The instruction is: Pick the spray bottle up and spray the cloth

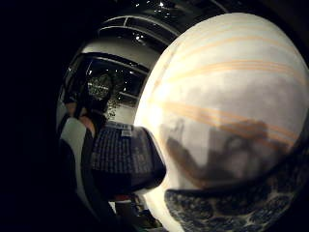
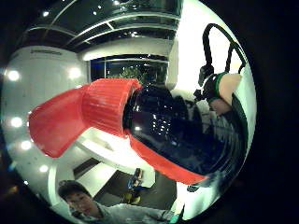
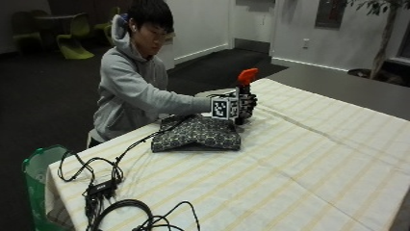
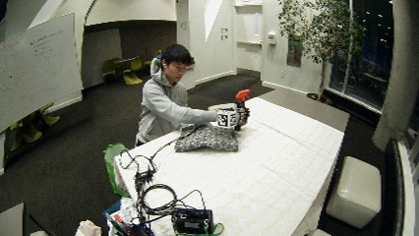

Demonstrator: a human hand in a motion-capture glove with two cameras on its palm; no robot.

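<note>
A dark spray bottle (image 3: 243, 98) with a red-orange spray head (image 3: 247, 76) stands upright near the table's far side. My gloved right hand (image 3: 247, 107) is wrapped round its body. In the thumb side palm view the dark bottle (image 2: 182, 135) and its red head (image 2: 79, 119) fill the picture, close against the palm. A folded, dark patterned cloth (image 3: 198, 134) lies on the tablecloth just in front of the hand, and its edge shows in the little finger side palm view as the cloth (image 1: 231, 208). The bottle (image 4: 238, 110) and cloth (image 4: 208, 137) also appear in the wide view.
The table carries a white tablecloth (image 3: 301, 159) with pale yellow stripes. Black cables (image 3: 108, 183) run along the near left corner to a small box. A green bag (image 3: 38, 168) hangs at the table's left end. A white stool (image 4: 353, 189) stands to the right.
</note>
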